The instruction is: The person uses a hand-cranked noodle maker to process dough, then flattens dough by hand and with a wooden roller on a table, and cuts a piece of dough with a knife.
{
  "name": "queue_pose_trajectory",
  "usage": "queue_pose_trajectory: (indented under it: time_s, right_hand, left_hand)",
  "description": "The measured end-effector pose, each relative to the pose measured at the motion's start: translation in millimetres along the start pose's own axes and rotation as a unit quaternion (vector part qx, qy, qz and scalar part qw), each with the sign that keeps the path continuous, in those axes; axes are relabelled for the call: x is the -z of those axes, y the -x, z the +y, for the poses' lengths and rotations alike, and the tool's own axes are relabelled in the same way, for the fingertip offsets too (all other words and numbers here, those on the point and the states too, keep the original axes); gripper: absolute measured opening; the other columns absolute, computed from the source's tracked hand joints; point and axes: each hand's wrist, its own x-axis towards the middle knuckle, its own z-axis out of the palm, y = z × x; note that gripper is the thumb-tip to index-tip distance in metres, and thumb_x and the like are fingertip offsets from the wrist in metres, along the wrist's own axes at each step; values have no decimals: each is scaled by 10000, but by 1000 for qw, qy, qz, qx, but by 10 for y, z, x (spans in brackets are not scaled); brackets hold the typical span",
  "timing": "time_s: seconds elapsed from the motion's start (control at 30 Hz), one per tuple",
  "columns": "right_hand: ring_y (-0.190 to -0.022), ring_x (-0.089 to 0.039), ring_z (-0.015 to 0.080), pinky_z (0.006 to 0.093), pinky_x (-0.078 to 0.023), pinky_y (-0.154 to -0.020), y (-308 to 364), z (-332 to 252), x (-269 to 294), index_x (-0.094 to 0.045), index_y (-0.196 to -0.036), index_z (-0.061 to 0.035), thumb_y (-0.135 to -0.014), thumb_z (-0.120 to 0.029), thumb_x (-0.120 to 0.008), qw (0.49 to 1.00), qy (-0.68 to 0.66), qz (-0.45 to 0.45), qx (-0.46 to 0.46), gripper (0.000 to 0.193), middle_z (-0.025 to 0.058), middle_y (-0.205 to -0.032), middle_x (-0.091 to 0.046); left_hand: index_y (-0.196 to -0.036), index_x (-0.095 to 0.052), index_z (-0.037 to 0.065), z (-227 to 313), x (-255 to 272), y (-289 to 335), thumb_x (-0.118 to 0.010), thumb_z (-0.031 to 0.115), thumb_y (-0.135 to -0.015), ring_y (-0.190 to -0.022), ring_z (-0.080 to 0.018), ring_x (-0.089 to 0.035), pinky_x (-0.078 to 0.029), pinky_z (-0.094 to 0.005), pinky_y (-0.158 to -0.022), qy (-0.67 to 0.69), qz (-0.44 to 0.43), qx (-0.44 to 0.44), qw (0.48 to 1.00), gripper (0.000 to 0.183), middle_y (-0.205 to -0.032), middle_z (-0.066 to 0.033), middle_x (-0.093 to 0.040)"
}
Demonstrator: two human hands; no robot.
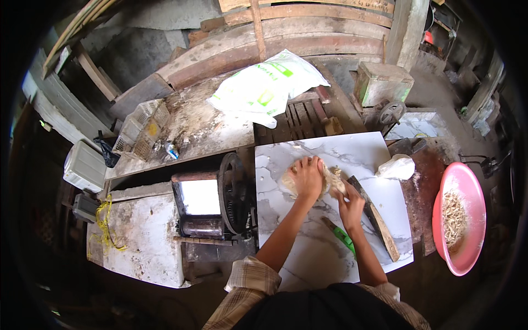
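Note:
A lump of pale dough (287, 182) lies on a white marble-patterned board (269, 220). My left hand (308, 179) presses over it, fingers bent around its far side. At the lump's right edge, my right hand (350, 206) grips a ragged, torn-looking part of the dough; the fingertips are partly hidden. Close to my right hand lies a long dark tool (364, 197) with a pale wooden end, slanting toward me. Between my forearms rests a knife with a green handle (344, 240). A crumpled white bag (397, 168) sits at the board's right edge.
Right of the board stands a pink basin (478, 220) holding many short pale strips. To the left is a roller machine with a dark wheel (235, 192). Beyond are a white-and-green sack (264, 88) and a dirty plastic crate (143, 129). A metal box (384, 83) stands far right.

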Motion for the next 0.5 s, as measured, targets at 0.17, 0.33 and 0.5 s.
queue_pose_trajectory:
  time_s: [0.17,0.33,0.5]
  right_hand:
    - [-740,-567,127,275,-467,-709,-57,54,472,-641,-1080,17,-873,-198,-653,966,-200,-8,-165,299,34,-844,-645]
    - [-861,-543,97,261,-441,-784,-172,102,524,-647,-1060,-3,-882,-214,-649,933,-309,3,-185,276,16,-949,-631]
    - [-931,-560,105,284,-478,-811,-217,-15,427,-551,-1189,-17,-888,-203,-634,864,-449,-103,-203,363,60,-1126,-591]
  left_hand:
    - [-1106,-588,168,-121,4,9,-463,291,-949,-1088,-251,-473,-265,-505,-964,58,2,8,998,235,-1075,-32,-570]
    - [-1230,-519,95,160,334,130,-475,272,-957,-1241,-252,-421,-185,-487,-1079,210,54,-42,975,328,-1132,-108,-556]
    - [-1228,-510,43,398,503,315,-647,151,-881,-1009,-119,-554,-488,-278,-799,564,-184,31,804,388,-1157,-54,-573]
